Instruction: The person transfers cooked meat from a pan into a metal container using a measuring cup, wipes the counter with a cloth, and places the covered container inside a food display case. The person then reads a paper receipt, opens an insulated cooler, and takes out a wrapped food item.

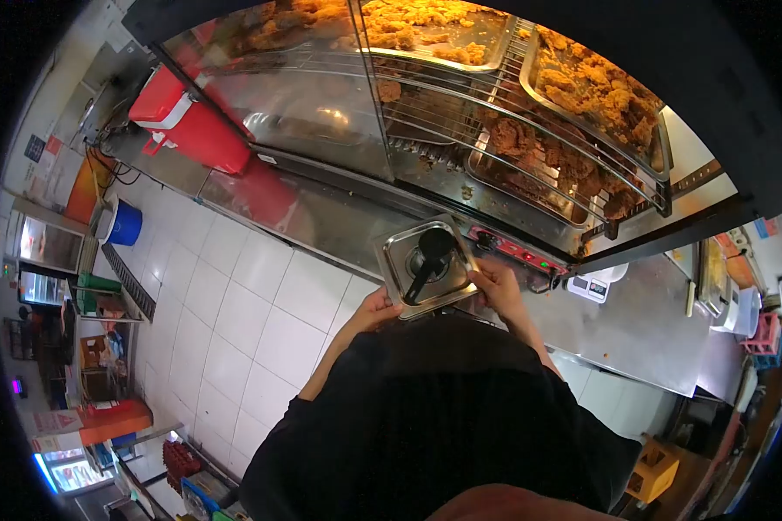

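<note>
A small square metal tray (394, 252) is held between both hands at the edge of the steel counter. Inside it lies a black ladle-like utensil (434, 246), its handle slanting down to the left. My left hand (375, 311) grips the tray's lower left side, fingers closed on the rim. On the right side, my right hand (497, 286) pinches the rim between thumb and fingers. Just beyond the tray is the control panel (513, 250) of a glass display warmer, with red lights.
Trays of fried food (595, 82) sit on racks in the open-fronted warmer above. A red cooler box (191, 122) stands on the left counter. To the right are a white scale (589, 286) and the steel counter (643, 326). White floor tiles lie below left.
</note>
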Demonstrator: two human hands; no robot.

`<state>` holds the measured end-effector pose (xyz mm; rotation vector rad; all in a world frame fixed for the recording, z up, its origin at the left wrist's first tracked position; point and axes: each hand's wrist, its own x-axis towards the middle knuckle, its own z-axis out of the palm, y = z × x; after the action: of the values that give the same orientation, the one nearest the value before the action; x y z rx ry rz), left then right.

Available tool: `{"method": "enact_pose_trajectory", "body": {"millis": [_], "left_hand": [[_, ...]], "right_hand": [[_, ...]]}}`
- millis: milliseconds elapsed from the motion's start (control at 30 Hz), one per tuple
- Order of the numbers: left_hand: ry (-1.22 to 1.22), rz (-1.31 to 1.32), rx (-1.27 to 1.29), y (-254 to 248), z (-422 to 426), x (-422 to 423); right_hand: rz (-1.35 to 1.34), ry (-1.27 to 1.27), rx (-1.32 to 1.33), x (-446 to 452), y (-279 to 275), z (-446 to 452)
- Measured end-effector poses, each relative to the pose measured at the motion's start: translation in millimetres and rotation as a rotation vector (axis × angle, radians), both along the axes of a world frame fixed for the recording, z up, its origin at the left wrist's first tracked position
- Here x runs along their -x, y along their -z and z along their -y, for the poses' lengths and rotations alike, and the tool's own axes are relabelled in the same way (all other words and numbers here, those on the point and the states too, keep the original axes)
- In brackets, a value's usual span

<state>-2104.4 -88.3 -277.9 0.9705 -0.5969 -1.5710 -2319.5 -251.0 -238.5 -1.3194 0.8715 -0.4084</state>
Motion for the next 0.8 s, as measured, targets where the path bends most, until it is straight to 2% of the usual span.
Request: {"method": "enact_pose_trajectory", "body": {"millis": [100,233,367,500,600,700,800], "left_hand": [[0.107,0.186,-0.001,-32,2,-3],[0.109,0.285,0.067,-113,17,2],[0.093,0.406,0.13,-149,42,-8],[0.087,0.493,0.134,-181,74,-18],[0.095,0.534,0.155,-191,97,-28],[0.121,0.567,0.143,-215,113,-24],[0.078,0.572,0.152,-211,133,-36]], "right_hand": [[-0.021,0.007,0.055,11,-40,1],[0.01,0.076,0.101,12,-100,5],[0.083,0.072,0.141,6,-139,29],[0.156,0.104,0.19,-9,-165,56],[0.221,0.181,0.215,-18,-163,84],[0.283,0.095,0.174,-16,-168,106],[0.34,0.163,0.127,-21,-160,115]]}}
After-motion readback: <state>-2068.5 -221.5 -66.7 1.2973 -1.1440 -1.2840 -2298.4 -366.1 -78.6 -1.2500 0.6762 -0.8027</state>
